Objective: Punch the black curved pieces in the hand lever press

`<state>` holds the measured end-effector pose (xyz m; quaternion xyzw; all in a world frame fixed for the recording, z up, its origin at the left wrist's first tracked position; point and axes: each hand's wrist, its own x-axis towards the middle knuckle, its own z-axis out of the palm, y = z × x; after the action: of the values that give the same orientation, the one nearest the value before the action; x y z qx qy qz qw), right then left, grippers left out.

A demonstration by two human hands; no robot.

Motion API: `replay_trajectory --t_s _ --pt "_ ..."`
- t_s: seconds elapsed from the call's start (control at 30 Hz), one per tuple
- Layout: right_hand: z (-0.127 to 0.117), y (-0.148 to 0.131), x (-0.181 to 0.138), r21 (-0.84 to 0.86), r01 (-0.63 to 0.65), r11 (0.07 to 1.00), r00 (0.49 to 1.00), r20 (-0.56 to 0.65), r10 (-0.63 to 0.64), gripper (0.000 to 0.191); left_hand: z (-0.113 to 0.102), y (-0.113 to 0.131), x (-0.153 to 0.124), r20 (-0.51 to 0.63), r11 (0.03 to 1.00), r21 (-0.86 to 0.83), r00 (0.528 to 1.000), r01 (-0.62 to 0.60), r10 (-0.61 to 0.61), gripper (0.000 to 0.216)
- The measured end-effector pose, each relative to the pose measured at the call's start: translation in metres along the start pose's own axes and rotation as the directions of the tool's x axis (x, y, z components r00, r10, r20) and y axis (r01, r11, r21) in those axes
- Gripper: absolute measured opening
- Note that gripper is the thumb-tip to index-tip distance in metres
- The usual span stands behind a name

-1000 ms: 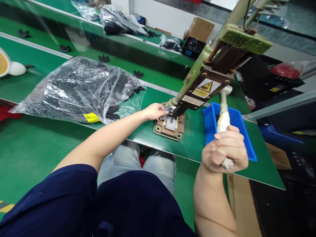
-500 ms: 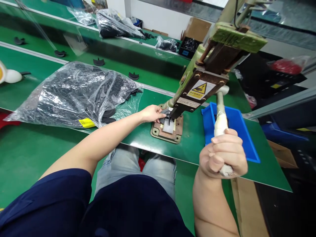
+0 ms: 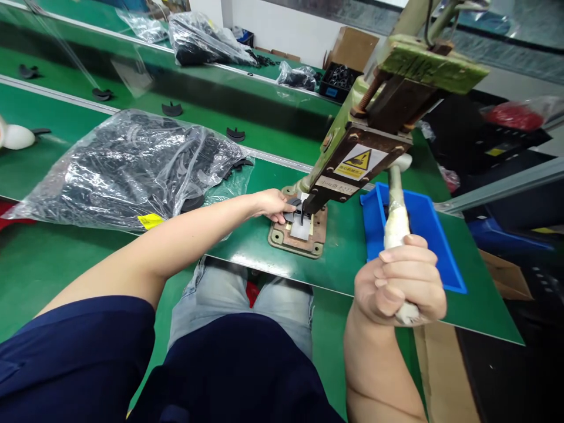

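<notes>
My left hand (image 3: 274, 205) reaches to the base plate (image 3: 293, 239) of a green hand press (image 3: 374, 126) and pinches a small black plastic part (image 3: 294, 205) under the press head. My right hand (image 3: 403, 285) is closed in a fist around the white taped lever handle (image 3: 396, 226) of the press, pulled down toward me. The part sits on a light insert in the middle of the base plate.
A clear bag full of black parts (image 3: 127, 167) lies left of the press. A blue bin (image 3: 418, 226) stands right of it. Single black parts (image 3: 235, 134) lie on the green conveyor behind. More bags and a cardboard box (image 3: 355, 50) sit farther back.
The view shifted slightly. My left hand stays at the press base holding the part; my right hand keeps its grip on the lever, which sits a little lower.
</notes>
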<state>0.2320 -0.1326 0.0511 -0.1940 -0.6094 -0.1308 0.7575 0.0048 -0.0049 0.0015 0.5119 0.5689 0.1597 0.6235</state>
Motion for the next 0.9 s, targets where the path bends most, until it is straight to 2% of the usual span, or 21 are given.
replay_trajectory --t_s 0.17,0.3,0.33,0.43,0.5,0.57,0.6,0.67,0.73,0.8,0.83,0.9 --pt "0.01 -0.004 0.012 0.07 0.006 0.998 0.999 -0.036 -0.004 0.046 0.006 0.0 -0.002 -0.015 0.999 0.013 0.999 0.045 -0.044 0.029" --pt "0.03 0.001 0.067 0.12 0.025 0.992 0.996 -0.089 -0.014 0.021 0.012 -0.006 -0.001 -0.03 1.0 -0.025 0.999 -0.011 0.01 0.029" --pt "0.033 0.003 0.085 0.114 0.013 0.993 0.998 -0.059 -0.006 0.022 0.013 -0.008 -0.002 -0.037 0.998 -0.051 0.999 -0.039 0.037 0.03" --pt "0.035 0.011 0.122 0.084 -0.1 0.991 0.99 0.109 0.09 0.049 0.011 -0.016 -0.012 -0.052 0.98 -0.143 0.99 -0.137 0.131 0.036" --pt "0.029 0.015 0.12 0.053 -0.187 0.981 0.976 0.122 0.18 0.052 0.005 -0.023 -0.025 -0.065 0.962 -0.18 0.978 -0.205 0.196 0.039" --pt "0.02 0.017 0.09 -0.011 -0.291 0.957 0.954 0.067 0.291 0.042 -0.003 -0.031 -0.043 -0.079 0.945 -0.184 0.962 -0.272 0.262 0.04" --pt "0.016 0.016 0.068 -0.057 -0.382 0.922 0.918 0.091 0.386 0.039 -0.007 -0.034 -0.053 -0.086 0.936 -0.18 0.953 -0.303 0.292 0.04" --pt "0.011 0.009 0.018 -0.117 -0.518 0.847 0.812 0.244 0.53 0.029 -0.012 -0.04 -0.075 -0.083 0.918 -0.18 0.935 -0.354 0.344 0.04" --pt "0.012 -0.003 -0.028 -0.165 -0.621 0.766 0.651 0.436 0.621 0.03 -0.013 -0.043 -0.096 -0.074 0.901 -0.185 0.92 -0.391 0.384 0.04" --pt "0.018 -0.016 -0.061 -0.196 -0.684 0.703 0.501 0.574 0.648 0.035 -0.01 -0.044 -0.114 -0.061 0.893 -0.179 0.911 -0.412 0.408 0.04" --pt "0.022 -0.021 -0.072 -0.202 -0.704 0.68 0.45 0.614 0.648 0.037 -0.007 -0.043 -0.122 -0.055 0.893 -0.169 0.909 -0.417 0.414 0.039" --pt "0.03 -0.027 -0.084 -0.2 -0.729 0.654 0.405 0.644 0.648 0.034 -0.002 -0.042 -0.133 -0.041 0.898 -0.144 0.909 -0.415 0.414 0.038"
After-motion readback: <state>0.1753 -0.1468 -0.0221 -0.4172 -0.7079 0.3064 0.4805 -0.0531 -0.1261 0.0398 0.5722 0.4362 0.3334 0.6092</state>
